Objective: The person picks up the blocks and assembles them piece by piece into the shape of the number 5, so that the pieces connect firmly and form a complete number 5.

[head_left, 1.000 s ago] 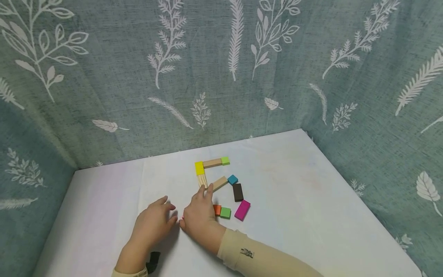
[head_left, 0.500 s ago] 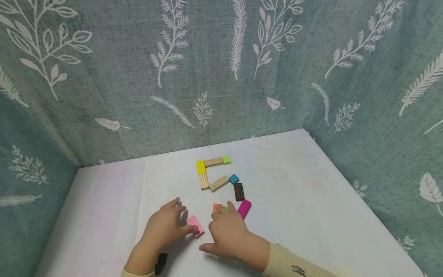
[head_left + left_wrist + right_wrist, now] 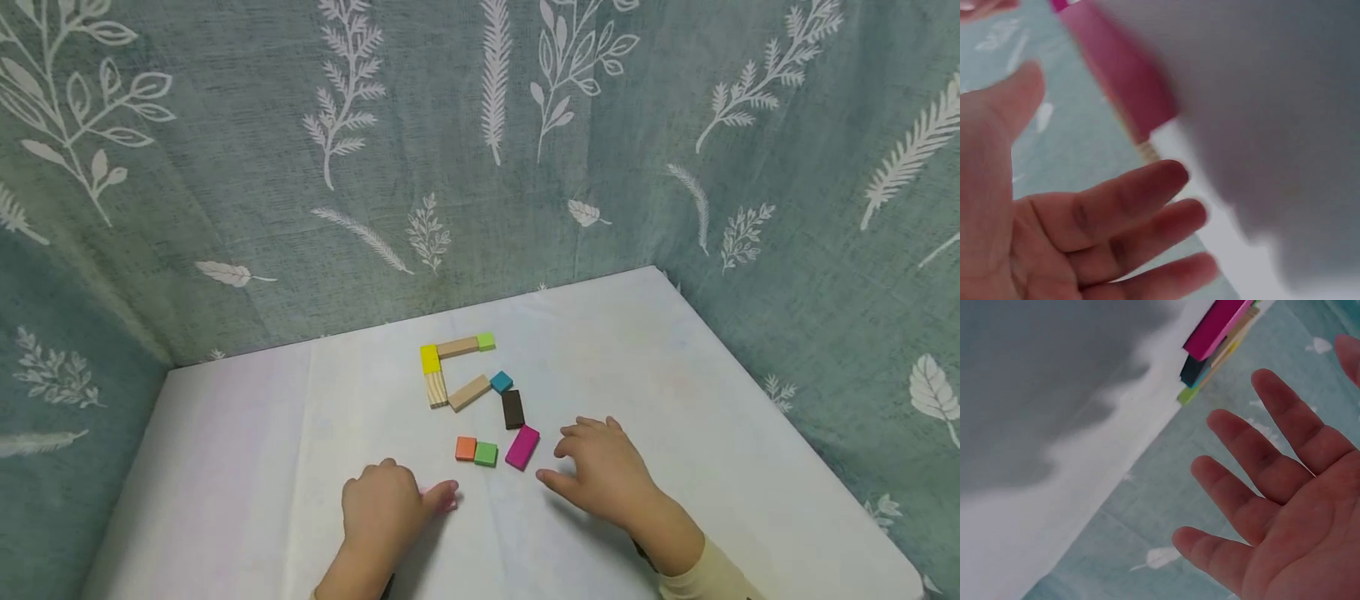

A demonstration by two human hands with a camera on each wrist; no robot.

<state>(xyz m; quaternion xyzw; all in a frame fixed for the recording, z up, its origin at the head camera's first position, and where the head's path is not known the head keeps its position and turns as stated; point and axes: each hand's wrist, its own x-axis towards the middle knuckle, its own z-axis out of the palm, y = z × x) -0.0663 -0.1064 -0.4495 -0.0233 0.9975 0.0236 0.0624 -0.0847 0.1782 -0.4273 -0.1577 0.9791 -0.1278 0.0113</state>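
Note:
My left hand (image 3: 386, 508) hovers over the near part of the table, partly hiding a pink block (image 3: 450, 505). In the left wrist view its fingers are apart and fairly straight, and the pink block (image 3: 1124, 72) lies beyond them with a gap between. My right hand (image 3: 603, 475) holds nothing, its fingers spread in the right wrist view. Left of it lies a magenta block (image 3: 522, 448), the nearest to that hand. An orange block (image 3: 466, 448) and a green block (image 3: 486, 454) sit side by side between the hands.
Farther back, a dark brown block (image 3: 513, 410), a blue block (image 3: 502, 382) and a tan block (image 3: 470, 392) form a bent line. Beyond are a striped block (image 3: 437, 389), yellow block (image 3: 430, 358), wooden block (image 3: 457, 347) and lime block (image 3: 486, 342). A patterned curtain (image 3: 270, 192) borders the white table (image 3: 637, 350).
My right hand has moved away to the right, uncovering the orange and green blocks. The pink block now shows nearer, and my left hand has moved right and nearer, over it.

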